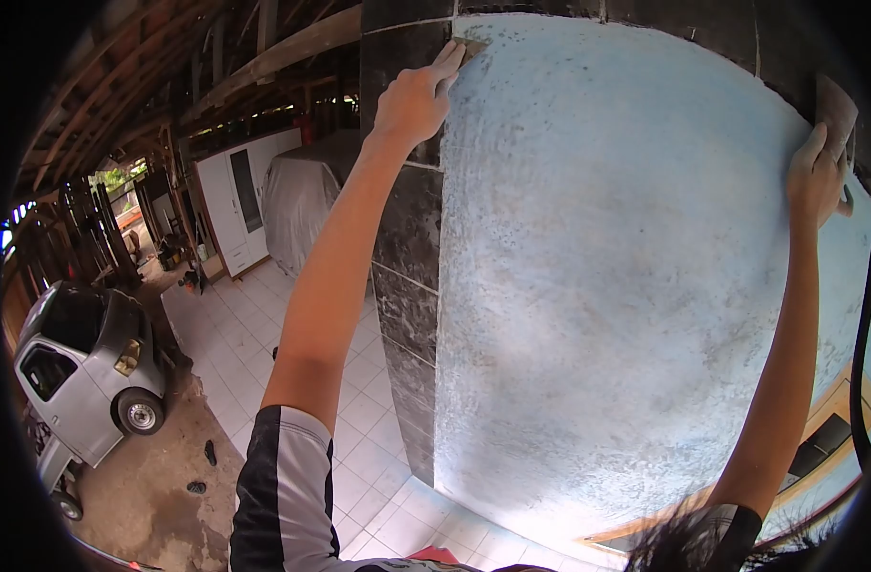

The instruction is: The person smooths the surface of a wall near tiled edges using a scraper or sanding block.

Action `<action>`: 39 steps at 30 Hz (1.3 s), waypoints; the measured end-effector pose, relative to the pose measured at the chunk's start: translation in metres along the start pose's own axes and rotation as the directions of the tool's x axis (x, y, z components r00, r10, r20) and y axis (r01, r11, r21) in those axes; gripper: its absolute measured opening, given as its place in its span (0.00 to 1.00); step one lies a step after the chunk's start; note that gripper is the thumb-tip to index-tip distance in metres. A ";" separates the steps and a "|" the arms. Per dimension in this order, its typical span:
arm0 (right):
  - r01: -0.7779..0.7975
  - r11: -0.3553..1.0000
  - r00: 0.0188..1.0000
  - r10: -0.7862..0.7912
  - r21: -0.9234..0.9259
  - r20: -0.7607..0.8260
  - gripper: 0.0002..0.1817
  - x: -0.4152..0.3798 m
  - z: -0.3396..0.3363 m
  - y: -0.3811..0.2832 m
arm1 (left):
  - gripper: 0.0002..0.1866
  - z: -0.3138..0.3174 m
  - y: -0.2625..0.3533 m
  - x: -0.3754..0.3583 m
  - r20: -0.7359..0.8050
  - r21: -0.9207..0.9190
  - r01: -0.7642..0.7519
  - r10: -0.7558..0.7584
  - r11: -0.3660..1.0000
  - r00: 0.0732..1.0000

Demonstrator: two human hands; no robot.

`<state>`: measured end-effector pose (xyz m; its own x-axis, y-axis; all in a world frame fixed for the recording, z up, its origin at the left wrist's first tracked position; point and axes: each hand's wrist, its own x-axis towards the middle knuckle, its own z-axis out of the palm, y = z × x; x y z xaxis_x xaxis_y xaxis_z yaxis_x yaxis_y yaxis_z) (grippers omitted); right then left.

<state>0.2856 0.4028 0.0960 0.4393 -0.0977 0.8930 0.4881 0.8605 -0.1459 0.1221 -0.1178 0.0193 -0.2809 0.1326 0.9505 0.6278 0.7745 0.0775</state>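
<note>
Both my arms reach up to a rough, light blue plastered wall [607,248]. My left hand [418,95] is at the wall's top left corner, beside the black tiled column [409,229]. Its fingers lie close together and press a small brown piece [471,48] against the plaster. My right hand [815,179] is high on the right. It grips a flat grey-brown sheet [836,110] held against the wall. How the sheet sits under the fingers is hidden.
A black cable [864,362] hangs at the far right, above a wood-framed opening [826,443]. To the left lie a white tiled floor [264,334], a covered car [297,200], a white cabinet [230,205] and a silver van [87,367] on bare dirt.
</note>
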 end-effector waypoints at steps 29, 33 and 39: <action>-0.105 0.994 0.987 0.102 0.017 0.127 0.35 -0.001 -0.031 -0.023 | 0.22 -0.002 -0.012 0.022 -0.031 0.108 -0.043 0.047 0.993 0.998; -0.109 0.985 0.994 0.104 0.136 0.047 0.38 -0.003 -0.020 -0.017 | 0.23 -0.002 0.004 0.006 -0.004 -0.034 -0.051 0.051 0.998 0.999; -0.069 0.997 0.995 0.066 0.033 0.077 0.41 -0.004 -0.018 -0.012 | 0.20 0.000 -0.015 0.033 -0.019 -0.003 -0.012 0.012 1.000 1.000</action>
<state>0.2918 0.3837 0.0869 0.4114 -0.0021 0.9115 0.4312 0.8814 -0.1926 0.1034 -0.1248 0.0492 -0.2590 0.1301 0.9571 0.6336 0.7708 0.0667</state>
